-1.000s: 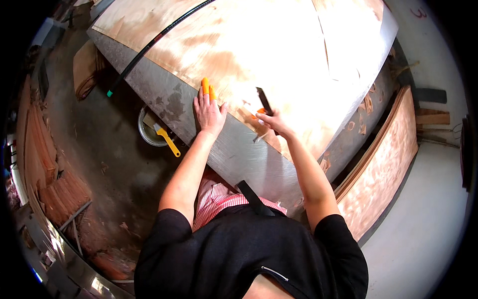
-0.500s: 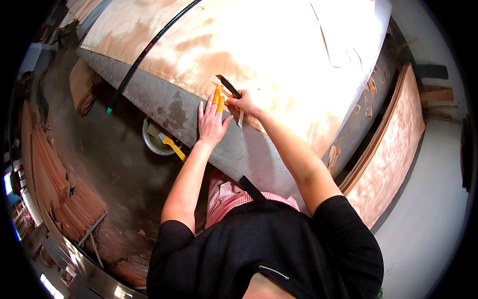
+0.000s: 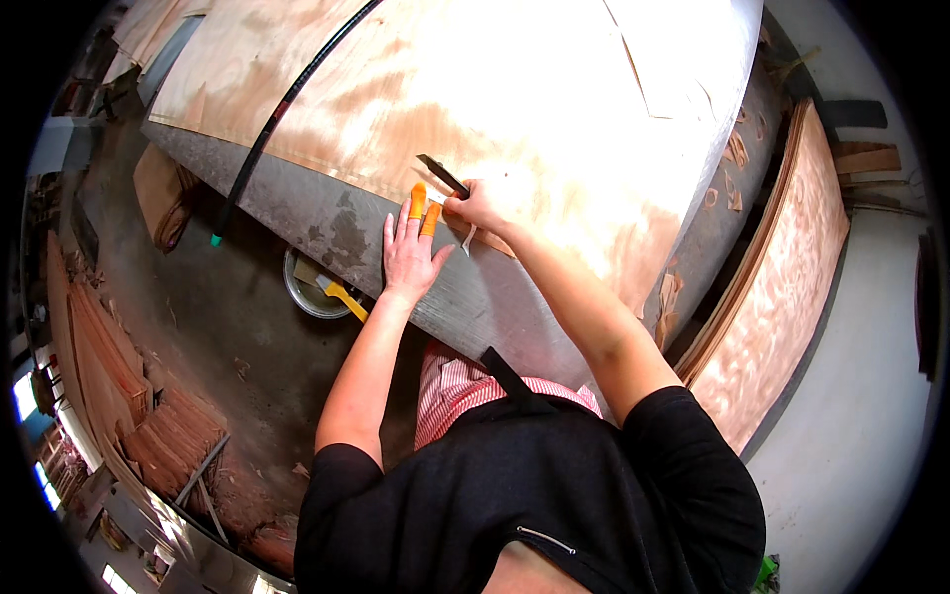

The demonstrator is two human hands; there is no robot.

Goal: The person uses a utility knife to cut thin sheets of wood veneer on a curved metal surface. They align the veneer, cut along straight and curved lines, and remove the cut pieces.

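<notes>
A large sheet of pale wood veneer (image 3: 327, 129) lies over a grey metal-topped table (image 3: 307, 183). My left hand (image 3: 409, 259) rests flat at the sheet's near edge, fingers stretched out, with orange covers (image 3: 418, 201) on two of them. Just to its right, my right hand (image 3: 480, 206) is closed around a black utility knife (image 3: 442, 174). The knife points up and left over the veneer; I cannot tell whether its blade is out. Below the right hand, a thin pale strip (image 3: 468, 241) hangs at the sheet's edge.
A black hose or cable (image 3: 262, 139) with a green tip arches across the table's left side. Under the near edge sits a round metal pan (image 3: 315, 297) with a yellow-handled brush (image 3: 341, 294). Stacked veneer sheets (image 3: 767, 297) lean at the right; more piles (image 3: 173, 431) lie at lower left.
The view has shifted slightly. My left fingertips sit a little farther from the knife. The knife stays in my right hand.
</notes>
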